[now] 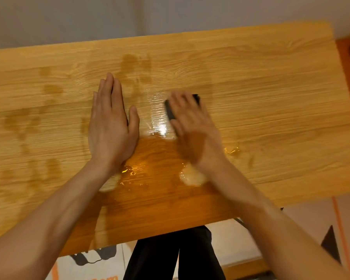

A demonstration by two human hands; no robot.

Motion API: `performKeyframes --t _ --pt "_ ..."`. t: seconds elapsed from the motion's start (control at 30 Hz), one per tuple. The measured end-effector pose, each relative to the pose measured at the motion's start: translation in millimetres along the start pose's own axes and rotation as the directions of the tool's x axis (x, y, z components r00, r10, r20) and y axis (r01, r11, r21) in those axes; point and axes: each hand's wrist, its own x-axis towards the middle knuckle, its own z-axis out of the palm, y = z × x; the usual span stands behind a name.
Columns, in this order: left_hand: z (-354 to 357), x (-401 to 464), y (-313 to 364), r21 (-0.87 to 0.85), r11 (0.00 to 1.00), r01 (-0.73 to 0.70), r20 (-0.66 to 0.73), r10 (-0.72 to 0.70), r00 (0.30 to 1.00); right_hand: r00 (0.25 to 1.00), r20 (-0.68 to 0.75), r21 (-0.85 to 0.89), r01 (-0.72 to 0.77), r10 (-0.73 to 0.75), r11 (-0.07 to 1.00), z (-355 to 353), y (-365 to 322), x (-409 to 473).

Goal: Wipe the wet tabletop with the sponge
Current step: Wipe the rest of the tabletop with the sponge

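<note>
My forearms were nearest the lens, reaching up from the bottom corners over the near edge of the table (251, 81), with dark trousers (176, 255) showing below that edge. I had the left hand (111, 122) laid flat on the wood, palm down, fingers straight and together, thumb set a little apart; it held nothing. The right hand (192, 126) was smeared by blur, so I could not read each finger clearly, but it lay on top of the sponge (170, 111), fingers spread over it and pressing it to the wood. The sponge was dark; I saw only its left edge and a far corner past my fingertips. It sat about mid-table, just right of centre, well clear of the left hand. Between the two hands was a glossy wet patch (160, 122) catching a bright glare, touching the sponge's left side. Nearer me, between the wrists, lay a darker wet area (150, 158) with small glinting drops. To the left and beyond the left hand, faint damp streaks (49, 89) marked the wood. A pale wall (89, 17) ran behind the table's far edge.
</note>
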Motion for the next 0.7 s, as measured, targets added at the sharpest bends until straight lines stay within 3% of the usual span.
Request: performKeyframes --t 0.13,0.2,0.27,0.4,0.5,0.57,0.7 --pt "0 -2 1 0.012 1.000 -0.007 -0.007 0.007 1.000 0.938 -0.069 0.183 -0.323 0.340 0.928 -36 119 -26" --pt "0 -1 1 0.006 1.000 -0.003 -0.011 0.003 1.000 0.903 -0.078 0.222 -0.398 0.424 0.890 -41 143 -27" --pt "0 -2 2 -0.013 1.000 -0.009 -0.016 0.009 1.000 0.907 -0.101 0.240 -0.377 0.410 0.894 -38 128 -34" --pt "1 -2 -1 -0.033 0.999 -0.013 -0.033 0.012 0.999 0.985 -0.067 0.225 -0.139 0.158 0.964 -24 62 -96" --pt "-2 -6 -2 -0.068 0.995 -0.072 -0.035 0.070 0.997 1.000 0.003 0.216 0.007 -0.007 0.976 -30 69 -110" --pt "-6 -16 2 -0.074 0.993 -0.095 -0.025 0.094 0.995 1.000 0.004 0.171 -0.026 0.026 0.985 -35 101 -87" --pt "-11 -66 20 -0.117 0.992 -0.047 0.031 0.051 0.998 0.930 -0.105 0.194 -0.327 0.351 0.925 -40 158 -41"
